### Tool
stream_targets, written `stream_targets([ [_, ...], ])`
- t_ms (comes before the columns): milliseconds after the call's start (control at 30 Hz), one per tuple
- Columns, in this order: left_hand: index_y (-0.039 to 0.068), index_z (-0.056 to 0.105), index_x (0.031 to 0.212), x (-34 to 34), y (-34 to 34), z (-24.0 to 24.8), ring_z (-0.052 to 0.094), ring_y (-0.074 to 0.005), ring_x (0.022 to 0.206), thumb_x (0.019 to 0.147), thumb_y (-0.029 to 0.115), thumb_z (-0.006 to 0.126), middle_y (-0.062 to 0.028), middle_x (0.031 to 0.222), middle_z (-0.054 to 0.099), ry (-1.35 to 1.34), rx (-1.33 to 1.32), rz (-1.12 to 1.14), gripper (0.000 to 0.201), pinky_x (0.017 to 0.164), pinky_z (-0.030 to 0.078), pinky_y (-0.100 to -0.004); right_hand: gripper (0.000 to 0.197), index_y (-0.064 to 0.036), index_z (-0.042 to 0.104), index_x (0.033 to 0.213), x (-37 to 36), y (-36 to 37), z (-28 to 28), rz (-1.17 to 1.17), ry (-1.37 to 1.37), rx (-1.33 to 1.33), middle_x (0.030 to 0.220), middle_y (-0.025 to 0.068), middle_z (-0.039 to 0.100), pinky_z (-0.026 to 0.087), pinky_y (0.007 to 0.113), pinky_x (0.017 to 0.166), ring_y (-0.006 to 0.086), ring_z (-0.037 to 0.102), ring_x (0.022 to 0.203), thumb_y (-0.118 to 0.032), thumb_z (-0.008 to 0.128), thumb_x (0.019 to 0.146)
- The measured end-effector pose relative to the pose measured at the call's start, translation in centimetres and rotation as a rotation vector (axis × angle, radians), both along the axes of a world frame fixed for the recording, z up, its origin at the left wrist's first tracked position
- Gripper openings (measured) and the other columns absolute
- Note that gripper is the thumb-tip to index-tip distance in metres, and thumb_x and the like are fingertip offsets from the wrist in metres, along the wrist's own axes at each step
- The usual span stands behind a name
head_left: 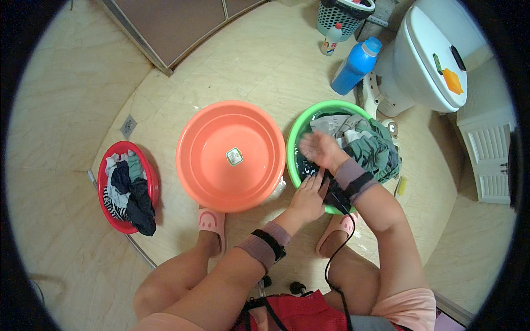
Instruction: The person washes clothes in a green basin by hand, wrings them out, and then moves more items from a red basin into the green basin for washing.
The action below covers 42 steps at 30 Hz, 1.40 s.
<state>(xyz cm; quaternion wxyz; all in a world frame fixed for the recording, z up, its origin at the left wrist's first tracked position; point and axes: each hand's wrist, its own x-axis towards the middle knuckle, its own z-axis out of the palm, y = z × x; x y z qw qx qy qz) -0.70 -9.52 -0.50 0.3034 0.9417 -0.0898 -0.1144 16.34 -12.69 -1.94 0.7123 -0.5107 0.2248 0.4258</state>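
A green basin (294, 130) stands on the floor in front of me to the right, with dark water and clothes in it. Grey-green garments (371, 144) are heaped along its right side and hang over the rim. My left hand (309, 198) is at the near left rim, fingers stretched out beside a black cloth (335, 197); its fingertips seem to touch the cloth. Over the water, my right hand (321, 150) is smeared by motion, so its fingers are unclear. My right wrist crosses above the black cloth and partly hides it.
An orange basin (232, 118) stands left of the green one. Farther left is a red basin (104, 190) of clothes. A blue bottle (353, 69), a small clear bottle (331, 39), a waste basket (334, 22) and a toilet (422, 60) are beyond. A black cable (328, 270) runs from my right wrist.
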Motion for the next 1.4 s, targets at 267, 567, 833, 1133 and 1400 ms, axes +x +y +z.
stream_targets([
  [267,-0.002,0.030,0.140,0.0,-0.3,0.3,0.025,-0.0366,0.135,0.077,0.035,0.057,-0.0281,0.145,0.023,-0.114,0.060,-0.007,0.077,0.114,0.012,-0.0427,0.042,0.0064,0.050,0.111,-1.0,-0.1,4.7,0.113,-0.032,0.152,0.109,0.0183,0.055,0.045,0.038,0.094,0.0282,0.054,0.102,-0.032,0.041,0.097],
  [567,-0.003,0.029,0.140,0.3,-0.4,0.8,0.021,-0.0354,0.137,0.079,0.036,0.057,-0.0276,0.146,0.021,-0.063,0.087,-0.045,0.077,0.114,0.011,-0.0428,0.058,0.0085,0.044,0.125,0.1,-1.6,1.1,0.055,0.025,-0.224,0.127,0.0214,0.049,0.042,0.037,0.096,0.0309,0.049,0.114,-0.042,0.041,0.096],
  [833,-0.003,0.027,0.140,-0.1,-0.1,-0.1,0.019,-0.0361,0.138,0.080,0.037,0.056,-0.0283,0.146,0.020,-0.128,0.054,-0.002,0.078,0.114,0.011,-0.0433,0.053,0.0097,0.050,0.116,-2.1,1.8,7.7,0.323,0.076,0.541,0.117,0.0206,0.056,0.039,0.042,0.103,0.0339,0.052,0.114,-0.039,0.038,0.098],
  [1133,-0.003,0.033,0.138,0.4,-0.6,0.7,0.027,-0.0352,0.134,0.080,0.036,0.056,-0.0274,0.144,0.025,-0.084,0.076,-0.050,0.073,0.113,0.013,-0.0426,0.045,0.0019,0.051,0.108,-0.3,-3.2,1.2,0.088,0.106,-0.207,0.095,0.0109,0.054,0.046,0.033,0.077,0.0218,0.052,0.080,-0.041,0.042,0.096],
  [1400,-0.003,0.032,0.138,-0.5,-0.1,0.2,0.026,-0.0364,0.135,0.081,0.037,0.056,-0.0285,0.147,0.018,-0.140,0.099,-0.008,0.073,0.113,0.013,-0.0423,0.051,0.0061,0.049,0.113,-1.6,1.5,10.0,0.249,0.099,0.320,0.105,0.0166,0.058,0.050,0.036,0.081,0.0265,0.058,0.088,-0.041,0.038,0.098],
])
